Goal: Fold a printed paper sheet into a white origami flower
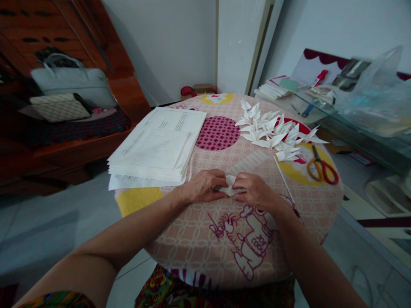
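Note:
Between my hands, just above or on the cloth-covered table [205, 239], is a small folded piece of white paper [230, 186]. My left hand [207, 185] pinches its left side, and my right hand [255, 189] pinches its right side. Both sets of fingers are closed, and they partly hide the folds. Just beyond lies a strip of printed paper [250, 161]. Farther off to the right sits a pile of white folded-paper cranes [272, 128]. A tall stack of printed sheets [147, 145] rests left of my hands, smaller sheets on top.
Scissors [321, 167] with orange and red handles lie near the table's right edge. A thin white strip [284, 179] runs beside my right hand. On the right stands a glass shelf [353, 115] with a plastic bag [375, 94]. A wooden bench [125, 77] holding bags is at left.

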